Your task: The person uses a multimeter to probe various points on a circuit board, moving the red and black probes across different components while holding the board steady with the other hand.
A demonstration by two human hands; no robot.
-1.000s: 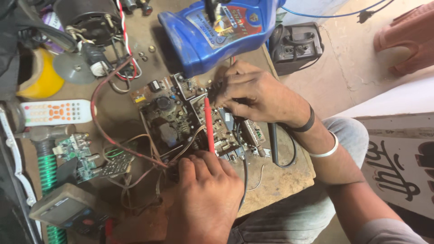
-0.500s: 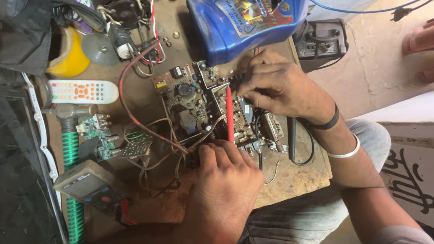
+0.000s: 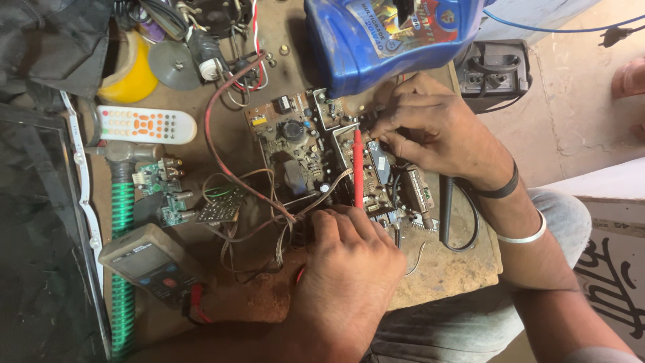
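Left hand knuckles up, fingers curled together over near edge of circuit board; what they grip is hidden, cannot tell. Red probe rises from under fingers, long axis pointing away from person toward right hand. Right hand fingertips pinched on board's far corner, below blue jug. Multimeter lies well left of left hand
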